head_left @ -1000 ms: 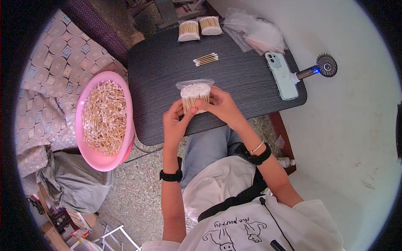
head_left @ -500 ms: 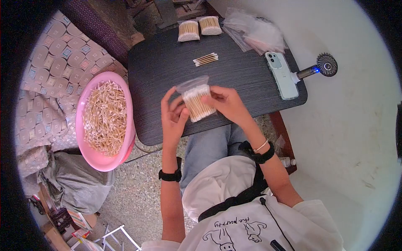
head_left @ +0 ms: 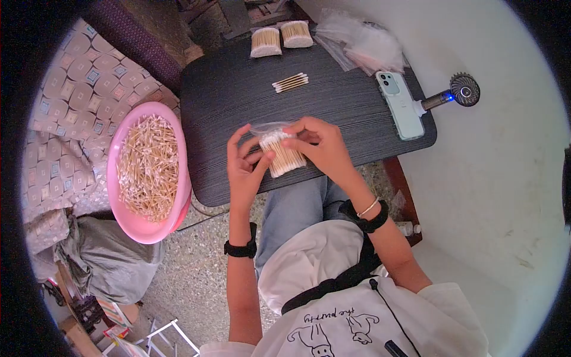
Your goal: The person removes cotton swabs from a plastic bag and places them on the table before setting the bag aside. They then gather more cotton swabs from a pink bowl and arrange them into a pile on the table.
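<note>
Evidently the step in hand is seeing to the top of the swab bag (head_left: 285,159), a clear pouch held up over the near edge of the dark table (head_left: 226,113); whether its base touches the wood, I can't tell. The right hand (head_left: 321,143) has thumb and fingers pinched on the upper right of the pouch, by the plastic flap (head_left: 264,127). The left hand (head_left: 247,163) sits at the other side, thumb against the edge and index finger lifted away; from where I stand I can't tell how firmly it grips, if at all. I'd say the next move calls for a steady brace on the left and an even pinch along the flap, without crushing what's inside. The pouch looks plump, its pale wooden sticks packed side by side, white tips bunched at top and bottom, the whole thing slightly tilted. Two filled bags (head_left: 281,39) lie at the far edge, a short row of swabs (head_left: 290,83) lies nearer, and the pink basin (head_left: 146,231) stands to the left, heaped with loose swabs (head_left: 148,169).
</note>
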{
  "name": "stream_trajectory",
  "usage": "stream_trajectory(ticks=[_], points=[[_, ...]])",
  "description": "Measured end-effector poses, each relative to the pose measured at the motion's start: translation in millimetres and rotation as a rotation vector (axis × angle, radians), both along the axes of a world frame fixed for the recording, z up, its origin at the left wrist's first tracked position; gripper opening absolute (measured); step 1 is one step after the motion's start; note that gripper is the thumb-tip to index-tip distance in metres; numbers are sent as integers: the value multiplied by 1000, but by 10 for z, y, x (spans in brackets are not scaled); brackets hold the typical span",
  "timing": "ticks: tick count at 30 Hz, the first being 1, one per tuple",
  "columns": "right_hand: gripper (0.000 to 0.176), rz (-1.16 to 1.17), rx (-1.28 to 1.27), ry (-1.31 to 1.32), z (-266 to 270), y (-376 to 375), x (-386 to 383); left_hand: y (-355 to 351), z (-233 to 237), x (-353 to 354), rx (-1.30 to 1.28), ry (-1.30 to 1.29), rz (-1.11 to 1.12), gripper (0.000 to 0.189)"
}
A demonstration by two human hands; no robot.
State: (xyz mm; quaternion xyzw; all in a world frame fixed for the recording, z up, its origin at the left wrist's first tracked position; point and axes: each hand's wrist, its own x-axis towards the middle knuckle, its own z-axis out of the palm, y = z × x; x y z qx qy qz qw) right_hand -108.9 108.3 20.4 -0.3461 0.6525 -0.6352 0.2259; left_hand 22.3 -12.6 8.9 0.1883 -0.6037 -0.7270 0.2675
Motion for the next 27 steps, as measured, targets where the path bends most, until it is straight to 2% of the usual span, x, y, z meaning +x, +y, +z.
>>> stream_trajectory(ticks=[4, 8, 10, 13, 16, 19, 22, 25, 27], points=[[19, -19, -1, 132, -53, 11, -37, 27, -13, 1, 2, 46, 9, 64], [18, 23, -13, 55, -10, 21, 0, 12, -153, -15, -192, 24, -26, 48], [18, 31, -8, 77, 73, 14, 34, 28, -3, -18, -241, -67, -45, 38], [19, 27, -136, 105, 96, -23, 83, 37, -30, -11, -135, -13, -36, 25], [19, 124, -18, 134, 139, 24, 60, 2, -94, 7, -155, 31, -29, 21], [17, 130, -36, 178, 104, 9, 52, -23, -147, 17, -151, 72, -39, 18], [13, 130, 37, 247, 125, -1, 56, -66, -195, 68, -180, -64, -69, 16], [22, 116, -48, 356, 96, -30, 53, -6, -104, -1, -224, 97, -31, 20], [27, 69, -153, 270, 105, -77, 86, 72, -40, -57, -167, 237, 31, 24]])
